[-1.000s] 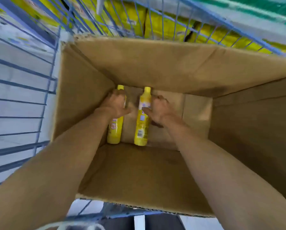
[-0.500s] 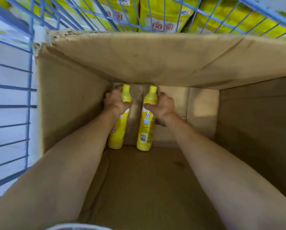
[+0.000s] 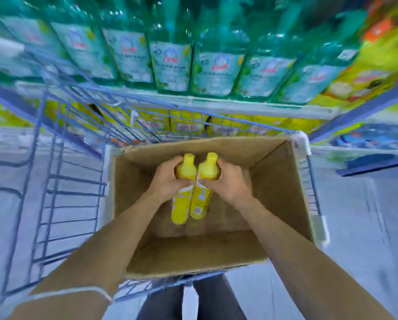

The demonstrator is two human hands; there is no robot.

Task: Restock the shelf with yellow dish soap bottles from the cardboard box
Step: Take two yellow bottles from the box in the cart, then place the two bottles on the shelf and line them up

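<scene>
Mostly, the edges are smeared by blur, so the labels of the green bottles (image 3: 172, 65) at 12 o'clock cannot be read, and the yellow packs (image 3: 186, 124) below them are half hidden behind the blue wire cart (image 3: 73, 181). Inside the open cardboard box (image 3: 283, 181), toward its 12 o'clock wall, two yellow dish soap bottles are held caps up, side by side: the left bottle (image 3: 180, 209) is clasped at the shoulder by the left hand (image 3: 168, 181), the right bottle (image 3: 201, 202) by the right hand (image 3: 225, 183). Both bottles' middles are covered by the curled fingers, and whether their bases rest on the box floor cannot be told.
</scene>
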